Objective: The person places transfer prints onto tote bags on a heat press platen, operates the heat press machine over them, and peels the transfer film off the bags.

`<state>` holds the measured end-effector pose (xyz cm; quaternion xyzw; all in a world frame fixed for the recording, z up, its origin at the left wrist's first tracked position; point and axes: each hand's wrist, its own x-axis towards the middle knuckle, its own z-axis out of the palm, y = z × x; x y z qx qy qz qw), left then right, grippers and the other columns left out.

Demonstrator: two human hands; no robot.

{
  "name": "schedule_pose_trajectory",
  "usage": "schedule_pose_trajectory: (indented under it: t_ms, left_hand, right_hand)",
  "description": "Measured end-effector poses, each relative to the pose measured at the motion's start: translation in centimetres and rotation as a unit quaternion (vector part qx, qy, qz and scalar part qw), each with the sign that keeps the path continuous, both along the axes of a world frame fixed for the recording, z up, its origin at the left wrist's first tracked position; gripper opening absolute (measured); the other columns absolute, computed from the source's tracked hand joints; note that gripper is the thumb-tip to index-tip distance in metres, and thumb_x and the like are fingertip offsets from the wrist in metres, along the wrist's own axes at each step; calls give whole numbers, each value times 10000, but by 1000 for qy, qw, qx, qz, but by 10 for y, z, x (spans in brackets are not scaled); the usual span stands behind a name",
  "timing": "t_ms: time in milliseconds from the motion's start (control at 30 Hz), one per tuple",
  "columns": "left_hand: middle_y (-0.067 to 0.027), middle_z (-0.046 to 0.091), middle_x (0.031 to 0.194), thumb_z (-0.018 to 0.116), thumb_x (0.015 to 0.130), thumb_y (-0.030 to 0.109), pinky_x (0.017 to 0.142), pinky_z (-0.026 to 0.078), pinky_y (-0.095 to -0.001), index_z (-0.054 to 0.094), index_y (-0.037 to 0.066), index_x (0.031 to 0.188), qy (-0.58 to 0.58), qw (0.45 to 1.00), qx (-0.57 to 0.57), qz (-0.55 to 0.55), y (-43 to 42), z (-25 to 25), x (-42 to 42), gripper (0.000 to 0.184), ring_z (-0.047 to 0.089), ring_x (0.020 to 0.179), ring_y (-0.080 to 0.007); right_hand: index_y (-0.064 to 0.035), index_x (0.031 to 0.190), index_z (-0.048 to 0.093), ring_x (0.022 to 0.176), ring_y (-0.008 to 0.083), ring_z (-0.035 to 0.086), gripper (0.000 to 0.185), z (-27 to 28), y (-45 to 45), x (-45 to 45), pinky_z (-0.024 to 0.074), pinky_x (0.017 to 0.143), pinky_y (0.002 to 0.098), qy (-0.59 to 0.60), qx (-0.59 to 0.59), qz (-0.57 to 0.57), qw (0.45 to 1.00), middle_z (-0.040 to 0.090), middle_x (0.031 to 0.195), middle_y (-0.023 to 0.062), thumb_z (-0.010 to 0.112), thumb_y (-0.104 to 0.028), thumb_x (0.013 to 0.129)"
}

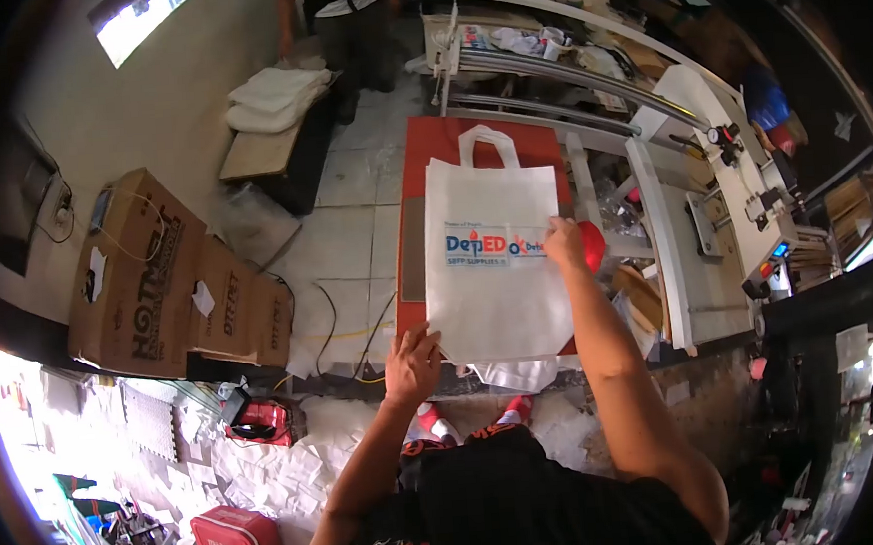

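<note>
A white fabric tote bag lies flat on a red board, its loop handle pointing away from me. Across its middle runs a blue and red print reading "DepED" and more, partly covered on the right. My right hand is at the print's right end, fingers drawn together; what they pinch, if anything, is hidden. At the bag's near left corner, my left hand rests with its fingers stretched out, touching the edge. Something round and red shows just beside my right wrist.
A press-like machine frame with metal rollers and a gauge stands to the right. Cardboard boxes are at left. Folded white cloth lies on a low bench. A person stands beyond. Paper scraps litter the floor.
</note>
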<state>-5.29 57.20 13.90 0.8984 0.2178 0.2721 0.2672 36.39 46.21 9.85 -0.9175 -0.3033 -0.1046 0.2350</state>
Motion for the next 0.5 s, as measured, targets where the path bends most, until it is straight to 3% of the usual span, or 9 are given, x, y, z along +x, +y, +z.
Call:
schedule_pose_trajectory:
  t_ms: [300,367,400,467,500]
  left_hand:
    - [-122,627,1203,668,830,105,912,501,-427,694,82,1077,-3,999,-28,-28,7,2,-3,249,618,1037,-334]
    - [-130,628,1198,664,829,100,913,504,-433,689,72,1077,-10,999,-33,-37,9,3,-4,250,617,1040,-342]
    - [-138,629,1193,659,828,94,915,507,-438,684,62,1076,-17,998,-39,-45,9,4,-4,251,616,1043,-350]
    - [-153,640,1159,654,828,90,916,507,-437,679,48,1069,-40,997,-43,-46,11,-3,-2,245,621,1036,-355]
    - [-168,650,1125,648,829,87,917,507,-435,675,34,1061,-62,996,-48,-46,11,-6,-2,240,626,1029,-360]
  right_hand:
    - [-86,879,709,898,375,659,117,11,5,4,532,803,464,69,13,-8,997,683,960,172,668,-119,774]
    - [-87,844,691,875,363,657,90,39,8,-26,527,778,465,25,18,12,999,684,937,154,674,-98,756]
    - [-87,832,680,861,357,655,83,59,12,-62,523,765,467,-40,19,48,998,685,914,144,674,-87,749]
    - [-78,841,644,833,350,653,115,46,14,-129,512,739,486,-105,69,139,982,681,838,119,700,-96,741]
    - [-73,861,602,777,297,655,143,58,7,-167,516,716,435,-41,78,239,967,660,795,105,697,-80,755]
